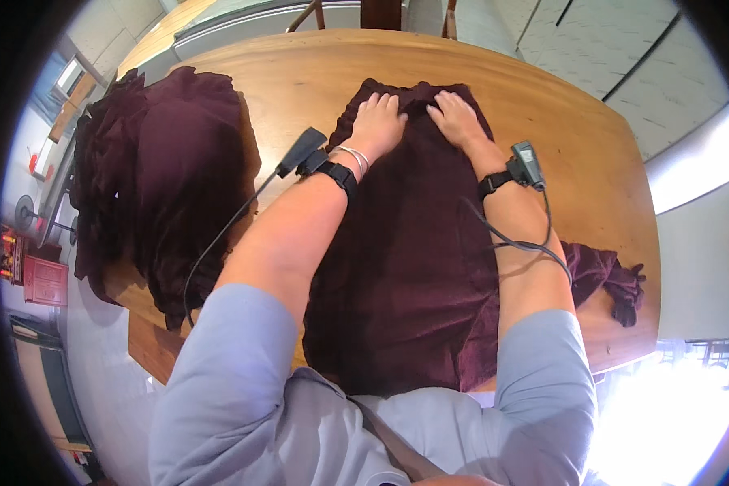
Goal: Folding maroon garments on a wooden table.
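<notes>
A dark maroon cloth garment (pixel 410 243) lies spread in front of me, its near end close to my body. My left hand (pixel 379 121) rests palm down near the garment's far edge, fingers slightly apart. Across from it, my right hand (pixel 455 118) presses lightly on the same end, fingers spread and thumb pointing inward. Neither hand appears to pinch any fabric. The far edge looks gathered and uneven. A crumpled maroon sleeve-like piece (pixel 604 276) with a ruffled end sticks out beyond my right forearm, which hides where it joins.
A heap of similar maroon cloth (pixel 182 146) covers the left end of the wooden table (pixel 571 140) and hangs over its edge. Cables (pixel 227 228) trail from devices strapped on both wrists. A wooden chair (pixel 381 13) stands past the far edge.
</notes>
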A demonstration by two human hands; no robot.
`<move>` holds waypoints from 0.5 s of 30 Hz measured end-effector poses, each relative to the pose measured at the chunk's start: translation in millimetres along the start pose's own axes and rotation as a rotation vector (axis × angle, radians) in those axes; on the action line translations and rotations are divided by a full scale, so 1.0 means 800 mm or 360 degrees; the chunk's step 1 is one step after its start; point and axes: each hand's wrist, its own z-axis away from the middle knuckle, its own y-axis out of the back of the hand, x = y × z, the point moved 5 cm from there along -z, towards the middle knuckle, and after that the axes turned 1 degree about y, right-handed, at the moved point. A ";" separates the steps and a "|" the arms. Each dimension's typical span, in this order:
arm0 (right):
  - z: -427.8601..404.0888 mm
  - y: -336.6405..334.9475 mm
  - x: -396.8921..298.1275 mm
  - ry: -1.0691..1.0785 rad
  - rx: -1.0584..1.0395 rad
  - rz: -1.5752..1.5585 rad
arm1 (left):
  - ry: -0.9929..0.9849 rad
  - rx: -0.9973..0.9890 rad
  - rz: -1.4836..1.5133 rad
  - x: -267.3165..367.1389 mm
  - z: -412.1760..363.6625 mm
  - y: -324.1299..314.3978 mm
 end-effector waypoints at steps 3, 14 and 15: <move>0.012 -0.030 0.028 -0.0353 0.0265 0.0159 | 0.0084 0.0042 -0.0102 -0.021 0.015 0.004; 0.019 -0.025 0.052 -0.0509 0.0235 0.0152 | 0.0460 -0.0054 -0.0056 -0.065 0.007 0.003; 0.020 -0.024 0.052 -0.0501 0.0232 0.0163 | 0.0465 -0.0044 -0.0064 -0.069 0.005 0.004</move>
